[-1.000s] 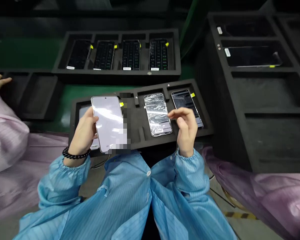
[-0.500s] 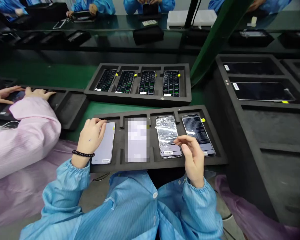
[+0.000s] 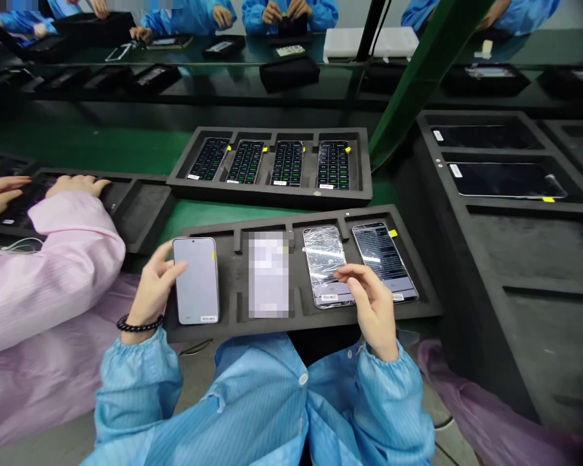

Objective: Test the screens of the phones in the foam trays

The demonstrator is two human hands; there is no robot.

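Phone [image 3: 197, 285] gripped in my left hand [image 3: 148, 288], I have it over the leftmost slot of the near tray [image 3: 330, 317], its pale screen facing me, a yellow tab near the top right and a white label at the bottom. My thumb lies across the front by the left edge; the other fingers go behind, so most of them are hidden, and the phone also covers much of the slot. How far its lower edge is off the tray, I cannot tell. One slot along, a blocked-out patch covers the second phone [image 3: 269, 278], so its screen is unreadable. Glare and wrinkled film blur the third phone [image 3: 323, 259]. My right hand [image 3: 373, 309] is loosely curled, thumb apart from the fingers, with the fingertips at that phone's right edge; whether they touch it I can't make out. It hides part of the end phone [image 3: 381, 252] too. At my left, a neighbour's hands [image 3: 78, 186] are over dark slots, one hand cut off by the frame. Half a second ago my left hand was over the top of the phone as it lay in its slot; my right has hardly moved. Across the line, a small black tray [image 3: 236, 45] has come into view.
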